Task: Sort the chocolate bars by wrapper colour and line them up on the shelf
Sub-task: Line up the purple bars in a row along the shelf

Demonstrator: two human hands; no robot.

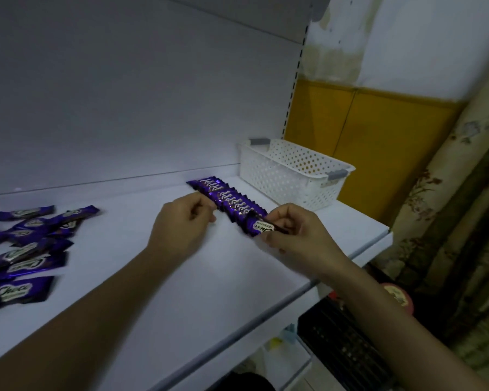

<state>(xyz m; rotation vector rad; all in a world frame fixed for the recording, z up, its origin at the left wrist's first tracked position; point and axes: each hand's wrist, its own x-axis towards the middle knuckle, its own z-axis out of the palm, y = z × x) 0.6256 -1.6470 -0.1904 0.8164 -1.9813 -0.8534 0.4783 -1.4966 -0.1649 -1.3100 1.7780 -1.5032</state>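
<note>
Right hand (294, 235) pinches a purple bar (261, 227) at the near end of the row (227, 198). Left hand (181, 225) is curled beside it, grip unclear. A loose pile (26, 246) awaits lining up.

One white perforated basket (280, 176); one left hand (181, 224), one right hand (297, 235); roughly nine purple chocolate bars (226, 198) in a row; one held bar (259, 227); about nine loose bars (26, 249), overlapping.

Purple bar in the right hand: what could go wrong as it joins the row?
1. The row is tightly overlapped; pushing the purple bar in with the right hand could knock neighbours askew, though the left hand sits beside it.
2. The row runs toward the front edge of the shelf, so bars from the loose pile may run short of room.
</note>
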